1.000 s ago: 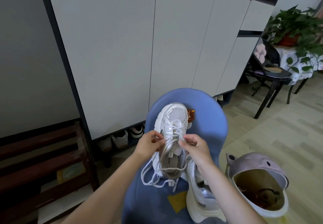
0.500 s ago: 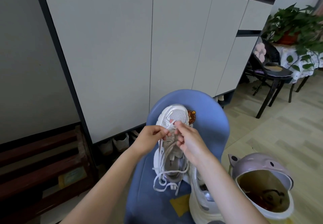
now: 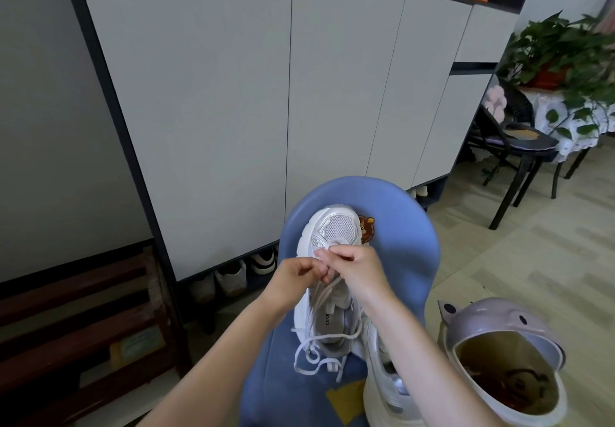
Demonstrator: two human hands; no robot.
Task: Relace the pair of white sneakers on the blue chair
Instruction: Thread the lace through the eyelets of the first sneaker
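A white sneaker [image 3: 336, 226] leans toe-up against the back of the blue chair [image 3: 406, 240]. Its white lace [image 3: 319, 343] hangs loose over the heel end and onto the seat. My left hand [image 3: 296, 276] pinches the lace at the lower eyelets near the toe. My right hand [image 3: 356, 268] pinches the lace right beside it, fingertips almost touching the left hand's. The second white sneaker [image 3: 386, 383] stands on the seat at the lower right, partly hidden by my right forearm.
A lilac bin [image 3: 509, 360] with a liner stands on the floor right of the chair. A tall white cabinet [image 3: 266, 93] with shoes underneath is behind. A dark wooden rack [image 3: 76, 320] is at left; a black chair [image 3: 519, 146] and a plant [image 3: 559, 47] at right.
Both hands have moved up the sneaker from mid-tongue toward the toe end and come close together on the lace. The loose lace ends have been drawn up a little.
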